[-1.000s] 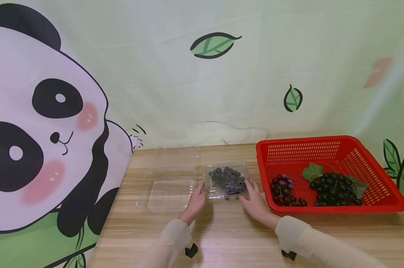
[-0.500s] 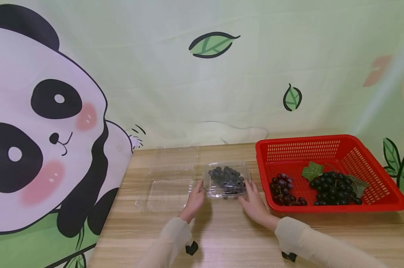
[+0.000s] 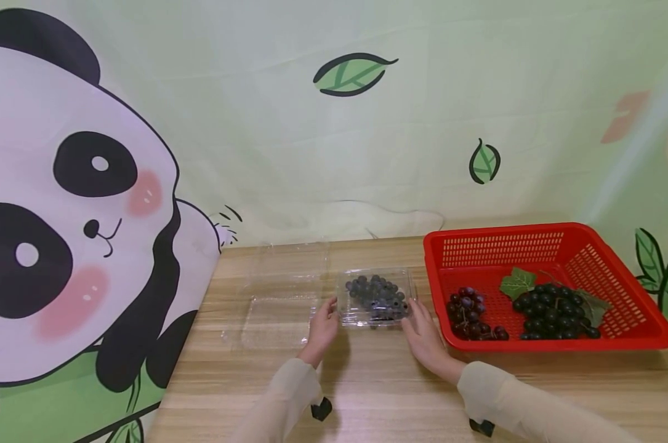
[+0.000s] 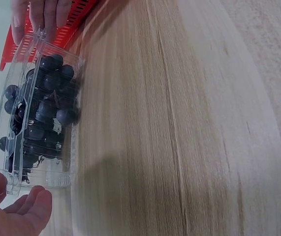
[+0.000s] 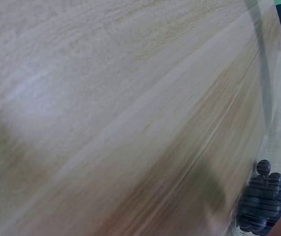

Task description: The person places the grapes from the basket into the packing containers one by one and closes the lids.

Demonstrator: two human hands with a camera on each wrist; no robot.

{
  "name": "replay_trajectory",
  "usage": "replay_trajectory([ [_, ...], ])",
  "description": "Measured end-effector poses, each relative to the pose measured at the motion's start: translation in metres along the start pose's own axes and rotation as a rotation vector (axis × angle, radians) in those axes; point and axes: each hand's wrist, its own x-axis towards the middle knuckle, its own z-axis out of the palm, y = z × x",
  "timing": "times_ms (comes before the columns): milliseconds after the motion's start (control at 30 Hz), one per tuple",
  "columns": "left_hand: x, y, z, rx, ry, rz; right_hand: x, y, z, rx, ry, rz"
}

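Note:
A clear plastic clamshell box with its lid down lies mid-table, holding a bunch of dark grapes. My left hand is at the box's left end; in the left wrist view its loosely bent fingers stand around the near corner with a gap. Along the right end, my right hand has relaxed fingers right at the box's side; the left wrist view shows those fingers beyond the far edge. The right wrist view catches only part of the box and its grapes.
A second clear clamshell, lid open, lies left of the box. On the right stands a red plastic basket with reddish grapes, a black grape bunch and green leaves. A printed cloth backdrop rises behind the table.
My right hand has shifted slightly right, its thumb coming away from the box's front corner. My left fingers have eased off the left side. The box stays almost in place.

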Motion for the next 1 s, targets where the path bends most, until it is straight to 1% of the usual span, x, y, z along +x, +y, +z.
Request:
replay_trajectory([
  [33, 0.01, -0.023, 0.008, -0.014, -0.006, -0.002, 0.0, 0.001, 0.0, 0.004, 0.01, -0.008],
  [67, 0.016, -0.037, 0.014, -0.018, -0.002, 0.005, 0.001, 0.001, 0.001, 0.008, 0.017, -0.012],
  [100, 0.018, -0.041, 0.016, -0.02, 0.006, 0.013, 0.001, 0.002, 0.001, 0.013, 0.024, -0.017],
  [133, 0.015, -0.034, 0.014, -0.027, 0.009, 0.004, 0.002, 0.002, 0.001, 0.017, 0.032, -0.022],
  [167, 0.007, -0.015, 0.007, -0.039, 0.009, -0.014, 0.002, 0.003, 0.002, 0.022, 0.043, -0.028],
  [200, -0.003, 0.009, -0.002, -0.048, 0.005, -0.027, 0.003, 0.003, 0.002, 0.027, 0.055, -0.035],
  [233, -0.018, 0.043, -0.014, -0.048, 0.005, -0.033, 0.003, 0.004, 0.002, 0.033, 0.068, -0.043],
  [267, -0.037, 0.085, -0.03, -0.048, -0.002, -0.042, 0.004, 0.004, 0.003, 0.041, 0.079, -0.048],
  [300, -0.053, 0.123, -0.043, -0.054, -0.008, -0.061, 0.005, 0.005, 0.003, 0.049, 0.091, -0.056],
  [333, -0.069, 0.16, -0.057, -0.065, -0.015, -0.08, 0.006, 0.005, 0.003, 0.062, 0.105, -0.065],
  [367, -0.083, 0.192, -0.069, -0.085, -0.023, -0.092, 0.007, 0.006, 0.004, 0.072, 0.121, -0.079],
  [400, -0.095, 0.219, -0.079, -0.105, -0.03, -0.098, 0.008, 0.007, 0.004, 0.083, 0.131, -0.088],
  [433, -0.105, 0.243, -0.088, -0.117, -0.037, -0.115, 0.009, 0.008, 0.005, 0.095, 0.14, -0.093],
  [467, -0.113, 0.263, -0.095, -0.122, -0.047, -0.142, 0.01, 0.008, 0.005, 0.106, 0.146, -0.096],
  [533, -0.118, 0.277, -0.1, -0.129, -0.057, -0.165, 0.012, 0.01, 0.005, 0.123, 0.151, -0.095],
  [600, -0.121, 0.284, -0.102, -0.12, -0.064, -0.177, 0.013, 0.01, 0.004, 0.127, 0.145, -0.083],
  [667, -0.121, 0.284, -0.101, -0.109, -0.065, -0.171, 0.015, 0.011, 0.004, 0.121, 0.139, -0.074],
  [733, -0.12, 0.284, -0.1, -0.131, -0.062, -0.195, 0.016, 0.012, 0.004, 0.106, 0.136, -0.074],
  [800, -0.119, 0.283, -0.099, -0.147, -0.062, -0.204, 0.017, 0.013, 0.005, 0.089, 0.141, -0.076],
  [1000, -0.118, 0.281, -0.097, -0.162, -0.053, -0.236, 0.019, 0.014, 0.008, 0.046, 0.179, -0.093],
])
